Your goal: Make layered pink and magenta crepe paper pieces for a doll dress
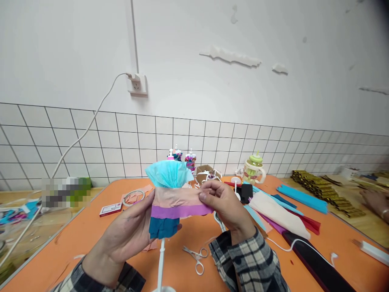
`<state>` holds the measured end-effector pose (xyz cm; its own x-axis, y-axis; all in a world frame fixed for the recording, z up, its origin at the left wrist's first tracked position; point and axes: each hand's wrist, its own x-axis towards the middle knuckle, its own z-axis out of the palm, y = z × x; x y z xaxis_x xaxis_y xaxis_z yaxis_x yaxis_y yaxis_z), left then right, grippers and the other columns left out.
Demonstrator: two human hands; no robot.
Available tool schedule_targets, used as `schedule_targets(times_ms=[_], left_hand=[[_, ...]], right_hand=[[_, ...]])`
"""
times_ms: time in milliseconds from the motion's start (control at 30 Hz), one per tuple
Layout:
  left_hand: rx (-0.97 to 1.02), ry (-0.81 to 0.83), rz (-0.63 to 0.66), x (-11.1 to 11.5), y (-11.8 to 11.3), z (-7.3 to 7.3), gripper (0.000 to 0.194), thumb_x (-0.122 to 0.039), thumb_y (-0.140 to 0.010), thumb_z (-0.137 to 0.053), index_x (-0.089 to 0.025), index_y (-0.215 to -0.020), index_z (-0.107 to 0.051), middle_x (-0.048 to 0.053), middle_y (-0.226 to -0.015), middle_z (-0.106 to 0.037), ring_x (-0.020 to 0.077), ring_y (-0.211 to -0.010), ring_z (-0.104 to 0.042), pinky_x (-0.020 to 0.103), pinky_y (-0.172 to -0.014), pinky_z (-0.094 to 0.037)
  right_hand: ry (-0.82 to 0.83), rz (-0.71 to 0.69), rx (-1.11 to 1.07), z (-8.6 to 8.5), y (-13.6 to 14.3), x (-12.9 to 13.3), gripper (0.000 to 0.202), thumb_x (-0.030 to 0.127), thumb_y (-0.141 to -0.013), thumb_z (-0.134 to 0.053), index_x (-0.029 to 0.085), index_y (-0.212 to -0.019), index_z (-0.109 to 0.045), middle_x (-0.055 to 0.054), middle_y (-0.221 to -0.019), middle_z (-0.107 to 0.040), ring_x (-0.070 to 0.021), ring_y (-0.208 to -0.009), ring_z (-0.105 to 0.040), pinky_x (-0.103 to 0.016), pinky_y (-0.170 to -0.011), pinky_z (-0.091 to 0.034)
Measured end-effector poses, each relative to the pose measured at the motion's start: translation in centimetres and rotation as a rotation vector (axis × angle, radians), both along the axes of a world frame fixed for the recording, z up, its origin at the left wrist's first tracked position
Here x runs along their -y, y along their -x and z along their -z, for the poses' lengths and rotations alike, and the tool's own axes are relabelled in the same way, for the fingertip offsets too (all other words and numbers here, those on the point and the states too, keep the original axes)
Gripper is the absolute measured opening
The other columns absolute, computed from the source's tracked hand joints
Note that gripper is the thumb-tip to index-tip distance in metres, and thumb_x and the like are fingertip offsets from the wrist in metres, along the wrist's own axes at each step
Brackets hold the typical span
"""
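A layered crepe paper piece stands upright on a white stick [161, 263], its light blue top [169, 172] fanned out above a dark teal lower layer [164, 228]. Around its middle lies a peach crepe strip [174, 197] over a purple strip [182, 211]. My left hand [129, 231] is closed around the piece from the left, thumb at the strip's edge and most fingers hidden behind. With thumb and forefinger, my right hand [223, 205] pinches the free right end of the peach strip. Small white-handled scissors [197, 258] lie open on the table below.
The orange table [75, 247] carries a tape roll [133, 197] and a red-white box [110, 209] at left. Crepe strips [279, 213], a black item [246, 193] and a white cable [293, 243] lie right. A green-lidded cup [254, 169] stands behind.
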<state>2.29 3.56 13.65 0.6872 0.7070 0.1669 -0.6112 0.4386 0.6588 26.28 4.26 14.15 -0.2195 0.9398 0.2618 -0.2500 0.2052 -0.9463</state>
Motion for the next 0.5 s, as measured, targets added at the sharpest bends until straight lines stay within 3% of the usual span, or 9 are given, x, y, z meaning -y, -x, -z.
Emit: schedule_targets(times_ms=[200,333,400,500], left_hand=[[-0.007,-0.021,0.025,0.1,-0.1,-0.1,0.035,-0.037,-0.101,-0.055,-0.017,-0.123,-0.074,0.014,-0.129,-0.072,0.0318,-0.116,-0.07,0.055,-0.104,-0.053],[-0.117,-0.019,0.098,0.4,0.2,-0.1,0.043,-0.047,-0.095,-0.061,-0.016,-0.12,-0.076,0.017,-0.124,-0.074,0.0366,-0.11,-0.073,0.045,-0.088,-0.062],[-0.145,-0.032,0.132,0.4,0.3,-0.1,0.042,-0.05,-0.093,-0.063,-0.02,-0.118,-0.078,0.015,-0.123,-0.074,0.0375,-0.106,-0.074,0.045,-0.085,-0.063],[-0.094,-0.048,0.11,-0.1,0.6,0.3,0.031,-0.042,-0.092,-0.065,-0.028,-0.117,-0.078,0.008,-0.127,-0.074,0.0343,-0.111,-0.073,0.048,-0.093,-0.06]], right_hand=[[-0.013,-0.037,0.005,-0.2,0.9,0.3,0.036,0.042,-0.067,-0.087,0.016,-0.082,-0.068,0.001,-0.07,-0.064,-0.009,-0.057,-0.057,-0.02,-0.05,-0.049],[-0.011,-0.09,-0.015,-0.3,1.6,0.7,0.035,0.042,-0.066,-0.087,0.016,-0.081,-0.07,0.001,-0.067,-0.063,-0.0094,-0.056,-0.059,-0.021,-0.051,-0.052],[-0.011,-0.114,-0.023,-0.3,2.2,0.8,0.033,0.041,-0.068,-0.086,0.016,-0.081,-0.07,0.001,-0.067,-0.064,-0.0095,-0.056,-0.059,-0.022,-0.052,-0.053],[-0.042,-0.133,-0.045,-0.3,3.2,1.1,0.026,0.037,-0.071,-0.084,0.016,-0.079,-0.072,0.002,-0.065,-0.063,-0.0089,-0.054,-0.058,-0.023,-0.053,-0.052]])
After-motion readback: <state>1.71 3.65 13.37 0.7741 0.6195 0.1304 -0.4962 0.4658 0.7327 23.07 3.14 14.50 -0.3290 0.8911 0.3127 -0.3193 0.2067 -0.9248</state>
